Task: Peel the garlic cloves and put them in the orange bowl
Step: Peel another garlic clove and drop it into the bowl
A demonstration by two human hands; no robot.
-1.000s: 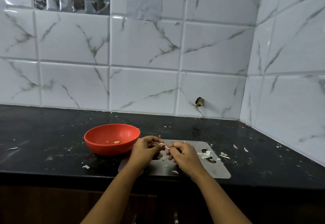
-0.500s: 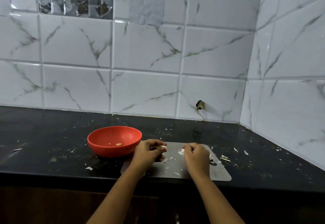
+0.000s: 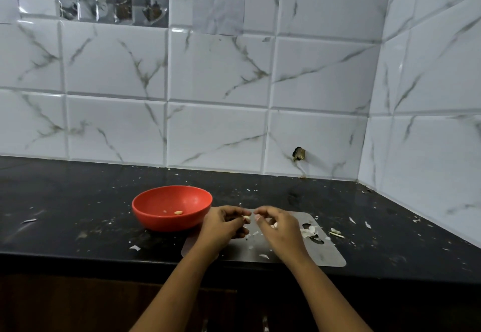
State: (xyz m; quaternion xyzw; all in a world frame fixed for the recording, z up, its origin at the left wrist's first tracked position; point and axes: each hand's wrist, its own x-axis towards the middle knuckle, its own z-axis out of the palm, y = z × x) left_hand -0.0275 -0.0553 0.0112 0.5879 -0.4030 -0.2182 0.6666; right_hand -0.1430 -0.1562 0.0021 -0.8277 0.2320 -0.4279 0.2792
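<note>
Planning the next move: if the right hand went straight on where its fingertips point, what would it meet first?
Most likely the garlic clove pinched in the left hand; the right hand points left at it across a small gap. The orange bowl lies beyond, though depth is unclear.

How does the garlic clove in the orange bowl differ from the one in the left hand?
The bowl's garlic clove lies loose in the round orange bowl; the held garlic clove is pinched by the left hand. The bowl's clove looks yellowish, the held one paler. Both are small.
</note>
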